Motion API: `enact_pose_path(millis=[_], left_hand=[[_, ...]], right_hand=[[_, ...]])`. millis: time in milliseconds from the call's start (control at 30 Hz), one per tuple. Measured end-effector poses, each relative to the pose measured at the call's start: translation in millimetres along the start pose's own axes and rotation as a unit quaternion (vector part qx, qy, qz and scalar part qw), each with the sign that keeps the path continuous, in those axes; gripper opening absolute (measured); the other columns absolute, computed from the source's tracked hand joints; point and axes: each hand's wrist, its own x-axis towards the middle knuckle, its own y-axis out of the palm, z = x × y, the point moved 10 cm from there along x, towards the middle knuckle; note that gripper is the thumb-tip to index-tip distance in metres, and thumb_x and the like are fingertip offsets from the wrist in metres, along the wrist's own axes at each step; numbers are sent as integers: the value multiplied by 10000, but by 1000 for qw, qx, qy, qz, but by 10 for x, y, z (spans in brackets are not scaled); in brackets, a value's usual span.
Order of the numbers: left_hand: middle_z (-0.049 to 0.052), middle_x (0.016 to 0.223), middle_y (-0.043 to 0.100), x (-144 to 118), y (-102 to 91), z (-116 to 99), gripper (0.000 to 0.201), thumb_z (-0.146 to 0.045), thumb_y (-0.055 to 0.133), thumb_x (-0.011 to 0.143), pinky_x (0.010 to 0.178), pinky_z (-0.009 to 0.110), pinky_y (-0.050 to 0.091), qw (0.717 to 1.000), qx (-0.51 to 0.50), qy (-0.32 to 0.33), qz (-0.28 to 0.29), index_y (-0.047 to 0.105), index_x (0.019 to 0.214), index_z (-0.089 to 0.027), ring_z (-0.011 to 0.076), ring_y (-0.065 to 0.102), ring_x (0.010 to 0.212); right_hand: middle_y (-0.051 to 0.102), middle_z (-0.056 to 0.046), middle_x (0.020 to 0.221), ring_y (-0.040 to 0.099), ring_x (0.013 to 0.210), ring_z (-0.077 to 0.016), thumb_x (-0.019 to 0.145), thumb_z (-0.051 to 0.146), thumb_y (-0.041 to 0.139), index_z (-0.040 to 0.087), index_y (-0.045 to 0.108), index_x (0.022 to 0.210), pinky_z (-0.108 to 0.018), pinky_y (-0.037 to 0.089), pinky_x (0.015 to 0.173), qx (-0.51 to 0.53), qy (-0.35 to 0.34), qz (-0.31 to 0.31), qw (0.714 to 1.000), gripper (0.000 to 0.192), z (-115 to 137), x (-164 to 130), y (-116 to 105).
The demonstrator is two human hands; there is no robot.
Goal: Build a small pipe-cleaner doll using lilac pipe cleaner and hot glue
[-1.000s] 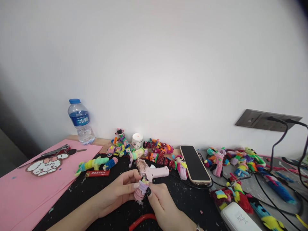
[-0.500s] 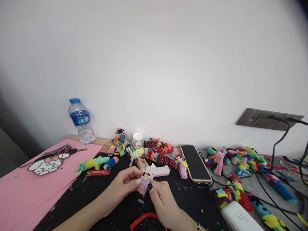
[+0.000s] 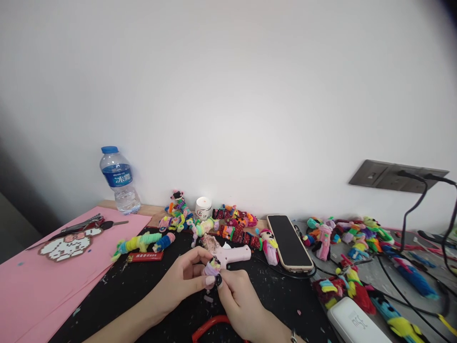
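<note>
A small fuzzy pipe-cleaner doll [image 3: 212, 267], lilac with yellow and black at its top, sits between my fingertips. My left hand [image 3: 189, 274] grips it from the left with thumb and fingers. From the right, my right hand [image 3: 238, 293] pinches at its lower side, thumb and index finger pressed together; part of the doll is hidden behind them. Just beyond my hands lies a pale pink glue gun [image 3: 233, 255], its nozzle end hidden. The black mat [image 3: 150, 290] beneath is sprinkled with scraps.
Pipe-cleaner dolls [image 3: 243, 233] lie along the wall, with more at right [image 3: 324, 238]. A phone [image 3: 290, 243], a white power bank [image 3: 357, 321] and cables are on the right. Left are pink sheets [image 3: 32, 295] and a water bottle [image 3: 119, 181]. Red handles [image 3: 210, 326] lie in front.
My fingers have shifted on the doll, and my left thumb now reaches lower across it. The doll is turned, with less of its pink lower part showing.
</note>
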Motion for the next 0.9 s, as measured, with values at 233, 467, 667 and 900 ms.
enact_pose_path(millis=[233,467,667,900], left_hand=[[-3,804,584,15,21,-8,288,-234,726,695,632,242,409,1000,-1,-2,11,539,909,-188,120,516,689],[0,790,586,17,32,-10,284,-242,724,698,634,248,405,1000,-3,0,14,544,909,-183,126,514,697],[10,870,593,2,50,-27,333,-235,742,676,672,253,400,1000,-16,-3,20,555,947,-188,139,527,763],[9,822,608,14,-13,-15,367,-207,773,632,659,253,406,1000,-5,-2,-4,557,927,-178,136,532,737]], right_hand=[[333,51,546,286,485,-84,872,195,356,191,320,604,-222,207,486,-3,11,3,1000,270,-51,-7,21],[322,57,533,279,478,-80,880,189,360,185,343,593,-224,195,482,-5,3,0,1000,288,-48,-7,19],[318,55,543,274,499,-82,891,197,340,191,291,592,-228,201,491,10,17,-7,1000,303,-58,-7,-6],[316,51,559,273,517,-86,909,226,307,191,296,602,-229,212,500,24,25,-7,999,310,-84,0,-4]])
